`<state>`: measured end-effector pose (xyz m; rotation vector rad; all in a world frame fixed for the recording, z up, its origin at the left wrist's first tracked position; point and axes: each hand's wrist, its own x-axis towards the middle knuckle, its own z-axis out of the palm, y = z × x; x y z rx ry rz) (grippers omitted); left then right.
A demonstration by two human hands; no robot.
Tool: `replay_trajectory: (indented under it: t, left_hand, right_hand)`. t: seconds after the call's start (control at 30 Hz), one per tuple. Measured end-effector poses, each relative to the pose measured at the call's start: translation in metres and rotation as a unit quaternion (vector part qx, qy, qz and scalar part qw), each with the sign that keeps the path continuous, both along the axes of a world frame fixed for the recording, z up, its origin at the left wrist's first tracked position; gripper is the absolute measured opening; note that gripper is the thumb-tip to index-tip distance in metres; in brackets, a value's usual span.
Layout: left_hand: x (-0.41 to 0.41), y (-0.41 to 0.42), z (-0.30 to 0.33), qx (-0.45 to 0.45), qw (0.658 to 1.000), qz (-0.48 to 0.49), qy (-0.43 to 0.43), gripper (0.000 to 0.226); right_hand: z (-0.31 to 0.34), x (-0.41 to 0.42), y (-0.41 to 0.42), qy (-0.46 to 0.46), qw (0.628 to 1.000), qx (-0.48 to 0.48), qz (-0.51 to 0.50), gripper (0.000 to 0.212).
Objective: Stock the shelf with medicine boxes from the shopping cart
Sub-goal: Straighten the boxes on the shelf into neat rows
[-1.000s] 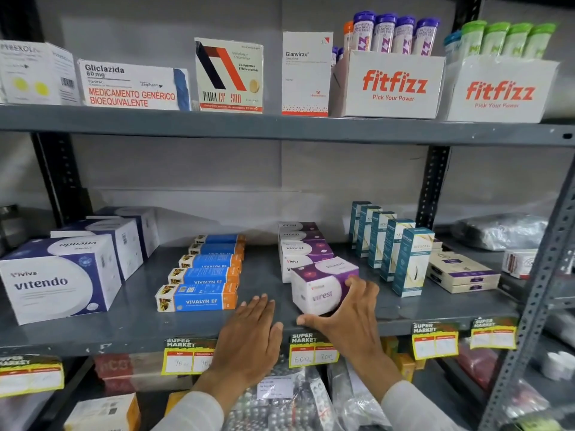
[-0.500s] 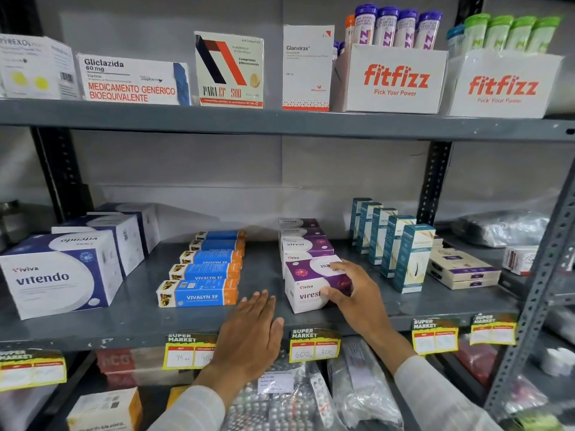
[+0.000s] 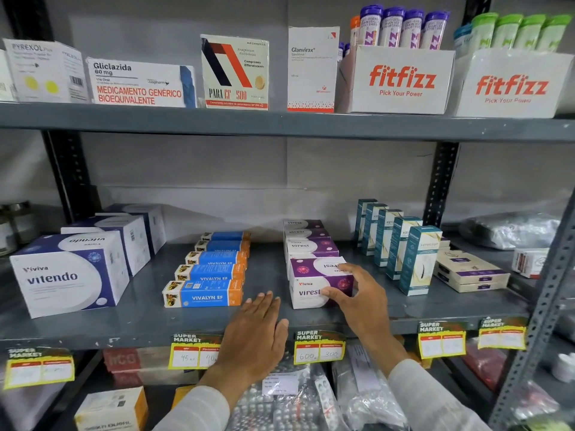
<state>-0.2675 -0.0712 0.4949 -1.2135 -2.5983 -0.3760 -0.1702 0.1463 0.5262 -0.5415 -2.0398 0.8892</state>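
Note:
A purple and white Virest box [image 3: 314, 279] stands at the front of a row of like boxes [image 3: 306, 241] on the grey middle shelf [image 3: 140, 309]. My right hand [image 3: 357, 298] grips its right end, thumb on the front face and fingers over the top. My left hand [image 3: 258, 328] lies flat, palm down, on the shelf's front edge to the left of the box, holding nothing. The shopping cart is out of view.
Left of the Virest row lie blue and orange Vivalyn boxes [image 3: 203, 293] and big Vitendo boxes [image 3: 68, 275]. Teal upright boxes [image 3: 417, 259] and flat cream boxes [image 3: 469, 270] stand to the right. A metal upright [image 3: 541, 306] borders the right. Fitfizz cartons [image 3: 401, 79] fill the upper shelf.
The front Virest box has been pushed back and squared up with its row. My right hand shifted from its front edge to its right end. My left hand stayed put.

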Motion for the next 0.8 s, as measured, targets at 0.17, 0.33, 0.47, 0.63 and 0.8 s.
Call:
replay_trajectory:
  t: [0.17,0.33,0.47,0.63,0.8]
  left_hand:
    - [0.0,0.0,0.0,-0.001,1.0,0.0,-0.002,0.071]
    - [0.0,0.0,0.0,0.002,1.0,0.001,-0.004,0.071]
    - [-0.001,0.001,-0.001,0.006,1.0,-0.001,-0.005,0.071]
    - [-0.001,0.001,-0.002,0.007,1.0,0.002,-0.008,0.071]
    - [0.005,-0.007,0.015,0.071,0.995,-0.015,-0.063,0.062]
  right_hand:
    - [-0.002,0.0,0.002,0.003,1.0,-0.001,-0.004,0.066]
    - [-0.002,0.002,0.001,-0.001,1.0,0.004,0.006,0.065]
    - [-0.002,0.004,0.0,-0.013,1.0,0.013,0.011,0.065]
    - [-0.003,0.005,-0.001,-0.023,1.0,0.015,0.01,0.065]
    - [0.005,0.01,-0.013,-0.022,0.998,0.05,0.012,0.067]
